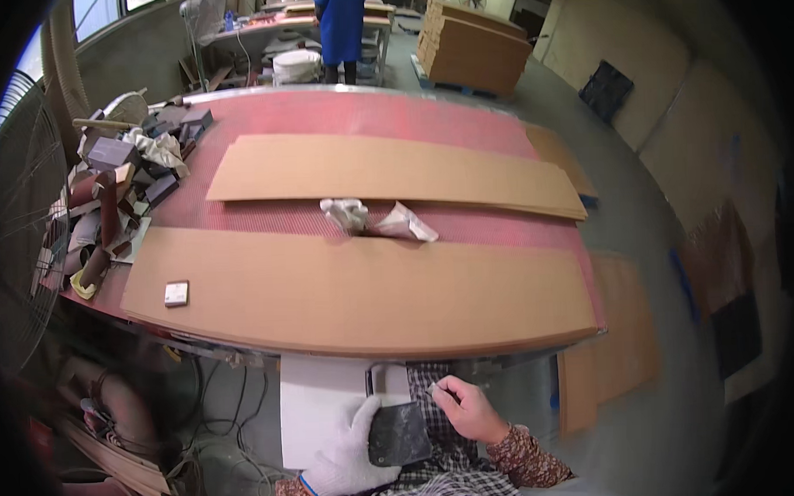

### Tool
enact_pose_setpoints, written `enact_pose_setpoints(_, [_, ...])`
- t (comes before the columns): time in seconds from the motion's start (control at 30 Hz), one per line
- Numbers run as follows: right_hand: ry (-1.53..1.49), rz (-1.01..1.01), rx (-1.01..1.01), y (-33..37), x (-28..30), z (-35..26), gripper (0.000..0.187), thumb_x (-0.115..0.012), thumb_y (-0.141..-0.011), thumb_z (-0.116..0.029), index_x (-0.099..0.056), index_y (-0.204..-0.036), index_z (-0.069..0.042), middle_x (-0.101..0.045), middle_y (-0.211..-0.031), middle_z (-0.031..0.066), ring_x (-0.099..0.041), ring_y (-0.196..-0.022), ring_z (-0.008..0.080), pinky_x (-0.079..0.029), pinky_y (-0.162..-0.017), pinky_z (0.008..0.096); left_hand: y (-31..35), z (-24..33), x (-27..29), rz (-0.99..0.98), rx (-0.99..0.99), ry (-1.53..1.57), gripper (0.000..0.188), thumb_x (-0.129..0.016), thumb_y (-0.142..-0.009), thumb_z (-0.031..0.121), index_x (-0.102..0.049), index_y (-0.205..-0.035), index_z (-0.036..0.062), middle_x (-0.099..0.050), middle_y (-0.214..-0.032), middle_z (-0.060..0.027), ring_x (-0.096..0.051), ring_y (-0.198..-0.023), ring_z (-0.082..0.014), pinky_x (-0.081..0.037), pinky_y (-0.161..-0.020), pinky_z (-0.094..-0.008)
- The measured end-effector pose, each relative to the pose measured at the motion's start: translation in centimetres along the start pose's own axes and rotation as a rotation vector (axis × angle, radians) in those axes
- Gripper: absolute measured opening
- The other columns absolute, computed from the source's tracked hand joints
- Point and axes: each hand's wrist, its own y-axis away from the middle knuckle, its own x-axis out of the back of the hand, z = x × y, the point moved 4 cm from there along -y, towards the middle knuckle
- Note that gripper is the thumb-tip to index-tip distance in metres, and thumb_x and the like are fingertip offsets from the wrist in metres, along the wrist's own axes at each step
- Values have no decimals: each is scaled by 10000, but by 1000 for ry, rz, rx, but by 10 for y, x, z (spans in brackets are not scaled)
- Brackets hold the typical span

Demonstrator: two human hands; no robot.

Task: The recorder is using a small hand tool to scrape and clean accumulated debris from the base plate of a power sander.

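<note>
My left hand (347,455), in a white knit glove, grips a flat dark rectangular piece (399,434) with a dusty, scuffed surface, low over my lap. To its right, my bare right hand (473,411) is pinched at the fingertips around a small greyish bit too small to make out. Beneath both hands lies a black-and-white checked cloth (457,473). A white panel (319,408) shows behind the left hand, below the table's front edge. On the table, a long brown board (363,288) lies nearest me, with a small white-topped block (176,293) at its left end.
A second stack of brown boards (386,174) lies farther back; crumpled white gloves (345,216) sit between. Sanding blocks and abrasive rolls (107,206) crowd the table's left end, beside a fan (20,217). A person in blue (342,27) stands beyond, near a board pile (469,49).
</note>
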Motion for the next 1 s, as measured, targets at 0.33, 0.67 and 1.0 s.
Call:
enact_pose_setpoints(0.33, [-329,-113,-277,20,-27,1,234,-559,-1103,-247,-619,-1073,-23,-634,-810,-6,-574,-655,38,-476,-600,222,-2,-28,-21,-30,80,561,1116,-862,-779,227,-130,-1595,18,-591,-1322,-89,-537,-1275,-215,-376,-1208,-434])
enact_pose_setpoints(0.67, [-70,-36,-120,40,-27,4,217,-614,-1068,-188,-647,-1004,17,-623,-712,84,-607,-622,149,-485,-586,319,16,-59,-31,51,140,288,1200,-988,-584,318,-326,-1515,-49,-476,-1372,-215,-537,-1284,-360,-446,-1123,-460])
enact_pose_setpoints(1.0, [115,47,76,36,-19,-8,138,-677,-1012,-144,-669,-979,-10,-648,-748,150,-641,-620,302,-510,-594,381,4,-44,-21,88,1,144,1160,-987,-626,250,-305,-1524,-23,-481,-1377,-210,-558,-1277,-324,-477,-1085,-451])
